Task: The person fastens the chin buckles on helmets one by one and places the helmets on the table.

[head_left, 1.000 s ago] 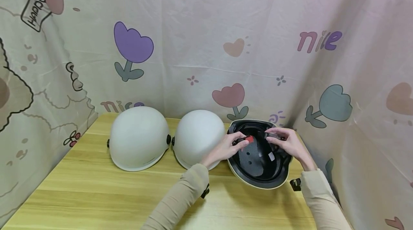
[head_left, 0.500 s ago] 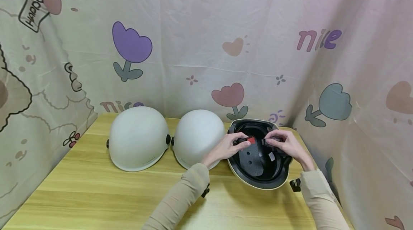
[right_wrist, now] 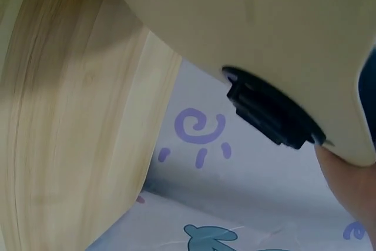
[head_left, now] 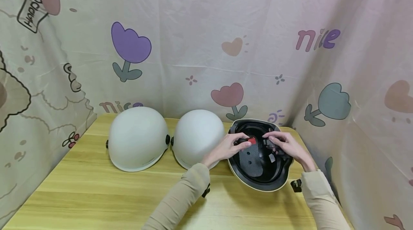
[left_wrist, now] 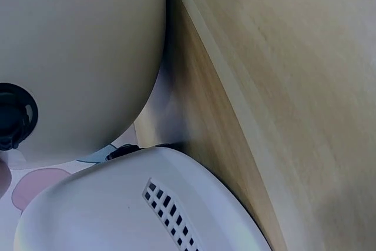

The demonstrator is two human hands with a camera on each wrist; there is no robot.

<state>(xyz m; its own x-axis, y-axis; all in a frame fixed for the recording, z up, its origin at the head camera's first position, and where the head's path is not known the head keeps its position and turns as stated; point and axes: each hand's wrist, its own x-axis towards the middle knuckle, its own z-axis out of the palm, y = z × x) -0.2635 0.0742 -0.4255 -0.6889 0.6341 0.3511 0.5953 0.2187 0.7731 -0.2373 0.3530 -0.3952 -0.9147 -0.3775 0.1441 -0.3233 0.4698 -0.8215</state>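
A helmet lies upturned at the right of the table, its black padded inside facing up. Over its opening, my left hand pinches the red-tabbed end of the chin strap buckle. My right hand grips the strap's other, black buckle end between thumb and fingers. A small gap separates the two ends. The right wrist view shows the pale helmet shell with a black side fitting, and part of the right hand. In the left wrist view no hand shows.
Two white helmets, one at left and one in the middle, stand dome up beside the upturned one. The wooden table meets a printed cloth backdrop behind and at both sides. Vent holes show on one helmet.
My right hand's fingers have shifted on the black buckle end, which has turned and shows more now. The left hand keeps its pinch on the red end, almost still.
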